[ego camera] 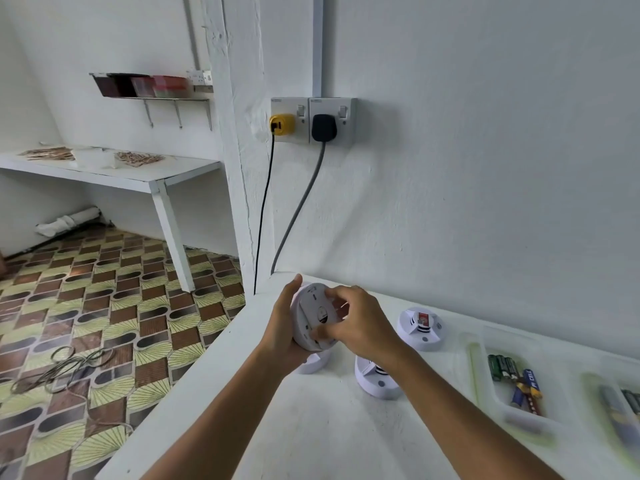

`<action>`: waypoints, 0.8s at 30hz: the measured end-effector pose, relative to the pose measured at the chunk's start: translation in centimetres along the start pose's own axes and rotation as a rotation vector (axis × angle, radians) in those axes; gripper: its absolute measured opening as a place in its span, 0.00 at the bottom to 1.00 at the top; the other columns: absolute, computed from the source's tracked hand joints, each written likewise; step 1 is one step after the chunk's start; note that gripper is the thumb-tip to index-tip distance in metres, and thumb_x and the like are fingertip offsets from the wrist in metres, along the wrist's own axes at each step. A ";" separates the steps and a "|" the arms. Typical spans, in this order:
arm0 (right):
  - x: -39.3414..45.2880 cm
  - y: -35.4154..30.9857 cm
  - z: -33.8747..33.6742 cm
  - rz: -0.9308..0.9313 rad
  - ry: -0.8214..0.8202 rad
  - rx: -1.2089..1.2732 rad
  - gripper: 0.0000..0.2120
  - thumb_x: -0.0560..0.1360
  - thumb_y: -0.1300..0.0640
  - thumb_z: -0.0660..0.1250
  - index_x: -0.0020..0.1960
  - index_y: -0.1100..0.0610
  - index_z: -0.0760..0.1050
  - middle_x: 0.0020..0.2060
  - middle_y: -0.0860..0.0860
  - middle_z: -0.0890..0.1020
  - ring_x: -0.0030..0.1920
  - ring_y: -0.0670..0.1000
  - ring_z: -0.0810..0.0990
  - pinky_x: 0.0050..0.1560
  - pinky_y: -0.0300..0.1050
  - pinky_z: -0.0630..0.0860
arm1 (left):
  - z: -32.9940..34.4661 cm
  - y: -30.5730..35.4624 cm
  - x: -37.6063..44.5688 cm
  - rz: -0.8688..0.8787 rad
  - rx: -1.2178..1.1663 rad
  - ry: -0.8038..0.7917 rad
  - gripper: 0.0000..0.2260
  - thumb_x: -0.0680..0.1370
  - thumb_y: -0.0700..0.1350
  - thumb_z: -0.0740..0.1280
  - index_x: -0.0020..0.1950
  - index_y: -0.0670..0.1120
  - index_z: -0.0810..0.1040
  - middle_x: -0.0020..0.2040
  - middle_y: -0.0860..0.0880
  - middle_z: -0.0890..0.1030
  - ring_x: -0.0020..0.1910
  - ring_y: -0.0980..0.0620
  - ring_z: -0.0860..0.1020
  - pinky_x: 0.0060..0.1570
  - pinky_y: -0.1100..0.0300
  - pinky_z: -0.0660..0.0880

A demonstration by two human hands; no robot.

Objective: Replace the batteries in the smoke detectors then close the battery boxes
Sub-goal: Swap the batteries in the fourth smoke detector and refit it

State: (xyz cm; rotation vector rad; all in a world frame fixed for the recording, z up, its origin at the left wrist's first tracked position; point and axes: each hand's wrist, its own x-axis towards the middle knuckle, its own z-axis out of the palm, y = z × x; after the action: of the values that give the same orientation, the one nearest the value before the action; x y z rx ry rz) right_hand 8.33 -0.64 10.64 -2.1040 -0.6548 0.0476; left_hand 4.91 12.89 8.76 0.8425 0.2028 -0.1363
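My left hand point(282, 329) holds a round white smoke detector point(311, 315) up off the white counter point(311, 431), its back turned toward me. My right hand point(360, 322) rests on that back, with fingers pressing at the top and at the lower edge. Another white smoke detector point(420, 329) sits on the counter to the right, a red part showing on top. A third white smoke detector point(375, 382) lies under my right wrist, partly hidden. A further white piece point(313, 363) peeks out below my left hand. A clear tray holds several batteries point(516, 384).
A second clear tray point(620, 410) with more batteries stands at the far right edge. Two wall sockets hold a yellow plug point(282, 124) and a black plug point(323, 127), and their cables hang down by the counter's left corner. Left lies patterned floor with a loose cable point(59, 368).
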 end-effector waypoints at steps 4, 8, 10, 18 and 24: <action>0.0 -0.1 0.0 0.004 0.007 -0.007 0.33 0.61 0.52 0.81 0.64 0.56 0.76 0.48 0.47 0.81 0.46 0.46 0.79 0.47 0.38 0.78 | -0.1 0.3 -0.6 0.041 0.058 -0.026 0.25 0.75 0.59 0.62 0.58 0.39 0.80 0.53 0.39 0.82 0.49 0.44 0.83 0.52 0.48 0.77; -0.2 -0.1 0.1 -0.029 0.001 0.004 0.28 0.63 0.52 0.80 0.62 0.53 0.78 0.43 0.44 0.79 0.42 0.44 0.78 0.46 0.40 0.79 | -0.4 0.2 -0.7 0.084 0.145 -0.044 0.14 0.75 0.44 0.65 0.58 0.39 0.77 0.52 0.38 0.82 0.50 0.43 0.82 0.44 0.51 0.79; -0.2 0.2 -0.1 -0.059 -0.054 0.015 0.26 0.66 0.52 0.79 0.63 0.51 0.78 0.46 0.46 0.77 0.45 0.45 0.78 0.47 0.40 0.79 | -0.4 0.3 -0.5 0.106 0.161 -0.013 0.19 0.70 0.40 0.63 0.59 0.37 0.76 0.54 0.35 0.80 0.53 0.39 0.81 0.49 0.47 0.78; 0.4 3.2 0.1 0.417 -0.039 0.711 0.21 0.73 0.57 0.73 0.63 0.62 0.74 0.54 0.60 0.81 0.51 0.58 0.82 0.52 0.53 0.81 | -0.5 0.5 0.1 0.273 0.117 0.108 0.14 0.72 0.41 0.60 0.56 0.39 0.76 0.48 0.35 0.80 0.47 0.38 0.78 0.47 0.46 0.76; 0.2 3.2 0.5 0.407 -0.203 1.140 0.18 0.67 0.64 0.71 0.54 0.71 0.75 0.46 0.67 0.83 0.41 0.62 0.85 0.44 0.50 0.83 | -0.1 1.0 0.2 0.269 0.163 0.112 0.20 0.70 0.45 0.64 0.60 0.38 0.76 0.48 0.36 0.81 0.46 0.38 0.79 0.45 0.47 0.78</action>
State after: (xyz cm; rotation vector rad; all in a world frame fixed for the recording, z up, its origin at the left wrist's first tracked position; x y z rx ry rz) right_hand 9.74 -1.62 7.93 -1.0816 -0.1863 0.6982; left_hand 5.33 13.58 9.39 1.0320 0.1828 0.1481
